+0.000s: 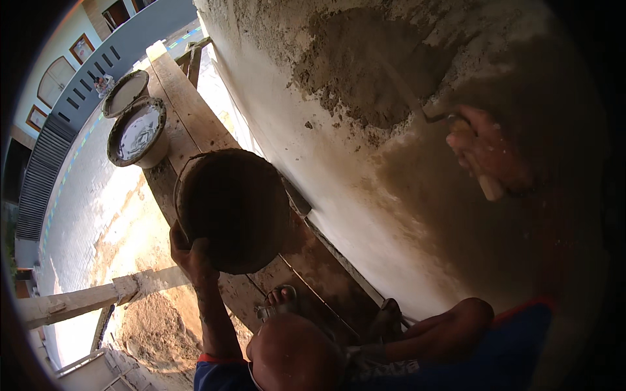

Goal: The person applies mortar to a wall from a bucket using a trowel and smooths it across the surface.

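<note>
My left hand (189, 251) grips the near rim of a round, dark mortar pan (235, 208), held tilted above the wooden plank (195, 111) I squat on. My right hand (486, 153) is raised to the wall and closed around the pale wooden handle of a trowel (417, 98). The trowel's blade lies against a rough patch of wet grey-brown plaster (365, 72) on the wall (339, 176). My knees and sandalled feet (280, 300) rest on the plank close to the wall.
Two round buckets (137, 133) crusted with mortar stand at the plank's far end. A pale timber beam (85, 300) juts out to the left under the plank. Far below are paved ground, a sand pile (156, 326) and a grey fence (98, 72).
</note>
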### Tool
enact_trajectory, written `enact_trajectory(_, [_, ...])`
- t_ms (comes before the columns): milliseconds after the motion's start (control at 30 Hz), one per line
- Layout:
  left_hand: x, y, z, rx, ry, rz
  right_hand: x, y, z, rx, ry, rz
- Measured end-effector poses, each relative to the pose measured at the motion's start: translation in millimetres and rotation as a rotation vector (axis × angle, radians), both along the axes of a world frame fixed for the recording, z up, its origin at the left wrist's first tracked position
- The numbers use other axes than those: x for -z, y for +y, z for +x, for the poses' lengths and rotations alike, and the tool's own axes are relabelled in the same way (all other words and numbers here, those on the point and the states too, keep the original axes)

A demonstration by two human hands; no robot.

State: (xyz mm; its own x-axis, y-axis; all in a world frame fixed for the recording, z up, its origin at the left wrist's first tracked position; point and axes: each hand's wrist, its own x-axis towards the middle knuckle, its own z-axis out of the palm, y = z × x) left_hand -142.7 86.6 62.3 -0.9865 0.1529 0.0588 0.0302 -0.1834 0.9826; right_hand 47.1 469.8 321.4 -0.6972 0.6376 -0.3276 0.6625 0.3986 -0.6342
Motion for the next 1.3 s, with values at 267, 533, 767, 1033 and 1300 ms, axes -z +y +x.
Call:
enact_trajectory(267, [11.1, 6.1, 0.2, 0.016, -0.053, 0.094, 162.7, -101.7, -50.1, -0.478, -0.27, -0.644])
enact_trajectory(533, [-6.0, -7.4, -17.3, 0.09, -0.015, 0.025, 202.4, -146.2, -127.7, -0.777, -0.056, -0.167])
enact_trajectory(767, [-30.3, -15.5, -40.2, 0.224, 0.043, -0.169, 229.8, -153.7, -122.6, -1.271, -0.034, 0.775])
enact_trajectory(1033, [-26.8, 4.0, -32.3, 0.23, 0.047, -0.198, 192.6, -147.7, -137.2, -1.186, 0.013, 0.995])
enact_trajectory(1300, [-44.4, 13.2, -29.9, 0.166, 0.095, -0.363, 195.8, -143.0, -114.2, -1.274, -0.207, 0.984])
